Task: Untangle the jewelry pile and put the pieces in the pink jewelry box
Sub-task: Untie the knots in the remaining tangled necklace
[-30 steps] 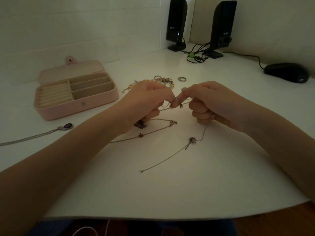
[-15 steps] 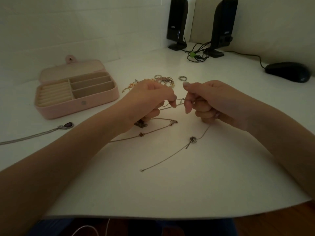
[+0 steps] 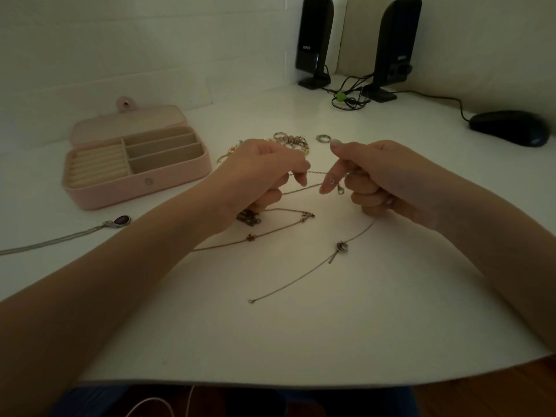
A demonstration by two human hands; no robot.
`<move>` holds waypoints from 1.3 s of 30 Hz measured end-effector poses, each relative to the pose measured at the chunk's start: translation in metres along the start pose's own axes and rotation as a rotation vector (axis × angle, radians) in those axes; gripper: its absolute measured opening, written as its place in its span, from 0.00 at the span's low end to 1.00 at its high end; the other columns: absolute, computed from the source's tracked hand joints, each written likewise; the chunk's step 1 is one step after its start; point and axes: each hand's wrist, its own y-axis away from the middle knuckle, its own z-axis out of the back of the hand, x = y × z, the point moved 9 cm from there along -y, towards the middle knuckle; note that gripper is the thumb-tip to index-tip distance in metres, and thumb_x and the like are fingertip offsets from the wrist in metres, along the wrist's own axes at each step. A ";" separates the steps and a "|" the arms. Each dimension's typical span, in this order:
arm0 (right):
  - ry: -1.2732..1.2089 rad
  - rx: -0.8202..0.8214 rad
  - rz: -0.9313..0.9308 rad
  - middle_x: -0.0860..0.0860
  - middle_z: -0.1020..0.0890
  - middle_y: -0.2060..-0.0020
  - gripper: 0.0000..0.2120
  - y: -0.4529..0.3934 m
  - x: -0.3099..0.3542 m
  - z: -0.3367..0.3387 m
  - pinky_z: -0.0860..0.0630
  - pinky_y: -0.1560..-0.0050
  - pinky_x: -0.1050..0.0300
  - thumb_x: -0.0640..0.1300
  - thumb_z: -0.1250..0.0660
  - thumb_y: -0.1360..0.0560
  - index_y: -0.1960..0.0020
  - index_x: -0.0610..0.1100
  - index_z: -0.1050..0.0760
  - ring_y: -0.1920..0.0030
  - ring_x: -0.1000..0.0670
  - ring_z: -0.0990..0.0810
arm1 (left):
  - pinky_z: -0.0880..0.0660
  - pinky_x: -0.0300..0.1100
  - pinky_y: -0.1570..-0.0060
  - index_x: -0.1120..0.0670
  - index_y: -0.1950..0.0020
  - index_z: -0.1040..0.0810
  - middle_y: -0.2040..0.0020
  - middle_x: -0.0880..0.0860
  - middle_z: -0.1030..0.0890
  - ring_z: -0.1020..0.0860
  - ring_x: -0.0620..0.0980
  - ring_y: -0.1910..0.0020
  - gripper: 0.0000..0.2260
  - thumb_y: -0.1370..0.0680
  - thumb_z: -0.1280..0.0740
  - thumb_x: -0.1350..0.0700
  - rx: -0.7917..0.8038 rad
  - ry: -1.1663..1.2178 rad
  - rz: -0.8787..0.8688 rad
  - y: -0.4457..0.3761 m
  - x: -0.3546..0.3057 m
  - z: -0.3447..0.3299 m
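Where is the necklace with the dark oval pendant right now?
In the head view, the necklace with the dark oval pendant lies on the white desk at the far left, just in front of the open pink jewelry box, apart from both hands.

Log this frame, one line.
phase: untangling | left hand: pinches thin chain | right hand: pinches same chain | pink jewelry box: open

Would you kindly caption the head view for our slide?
Left hand and right hand pinch a thin chain taut above the white table, open pink jewelry box nearby.
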 end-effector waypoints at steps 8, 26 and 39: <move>0.086 0.070 -0.015 0.47 0.48 0.71 0.25 0.002 0.000 -0.006 0.50 0.70 0.55 0.57 0.43 0.21 0.62 0.43 0.15 0.71 0.49 0.49 | 0.48 0.36 0.78 0.55 0.69 0.26 0.77 0.47 0.42 0.45 0.45 0.79 0.14 0.23 0.37 0.58 -0.006 0.006 0.000 0.000 -0.001 0.001; -0.126 0.078 -0.005 0.50 0.49 0.70 0.19 0.005 0.004 -0.005 0.52 0.71 0.56 0.59 0.39 0.25 0.53 0.47 0.16 0.71 0.51 0.51 | 0.47 0.34 0.79 0.54 0.69 0.26 0.79 0.45 0.40 0.44 0.44 0.79 0.14 0.23 0.37 0.58 -0.006 0.017 0.024 -0.001 0.002 0.002; -0.038 0.038 -0.050 0.48 0.49 0.69 0.26 0.001 -0.002 -0.003 0.51 0.70 0.56 0.61 0.45 0.22 0.54 0.45 0.15 0.71 0.50 0.51 | 0.48 0.36 0.78 0.54 0.69 0.26 0.79 0.46 0.41 0.45 0.44 0.79 0.14 0.23 0.37 0.58 -0.013 0.005 0.025 -0.001 0.002 0.002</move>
